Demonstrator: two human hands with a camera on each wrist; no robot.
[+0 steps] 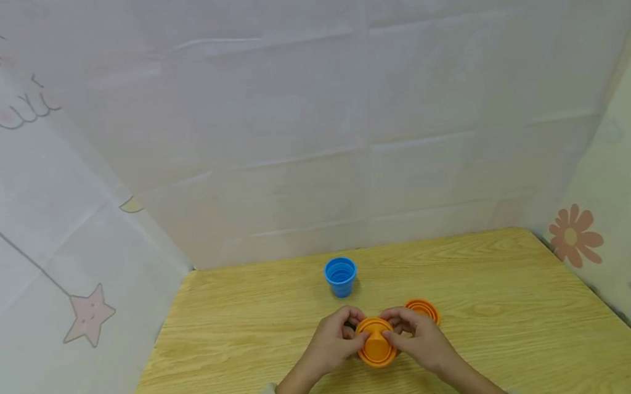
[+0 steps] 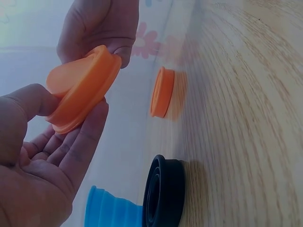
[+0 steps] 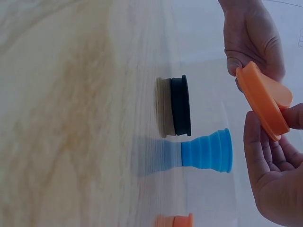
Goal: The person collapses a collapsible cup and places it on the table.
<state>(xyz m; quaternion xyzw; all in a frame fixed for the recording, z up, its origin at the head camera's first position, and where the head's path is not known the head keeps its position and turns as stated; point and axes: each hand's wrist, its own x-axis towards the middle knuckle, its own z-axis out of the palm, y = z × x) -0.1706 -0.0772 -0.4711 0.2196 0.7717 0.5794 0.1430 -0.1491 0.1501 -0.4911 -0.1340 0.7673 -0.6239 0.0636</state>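
An orange collapsible cup (image 1: 376, 345), folded flat with its middle bulging unevenly, is held above the table between both hands. My left hand (image 1: 332, 343) pinches its left side, thumb on the face toward me and fingers behind. The right hand (image 1: 424, 340) pinches the opposite side in the same way. Beyond the hands stands an expanded blue collapsible cup (image 1: 341, 275), upright with its mouth up. A flat black collapsed cup (image 2: 170, 194) lies on the table near the blue one; the left hand mostly hides it in the head view.
Another flattened orange cup (image 1: 424, 311) lies on the wooden table (image 1: 495, 288) just past the right hand, which partly covers it in the head view. Pale printed cloth (image 1: 310, 129) hangs behind the table and along both sides.
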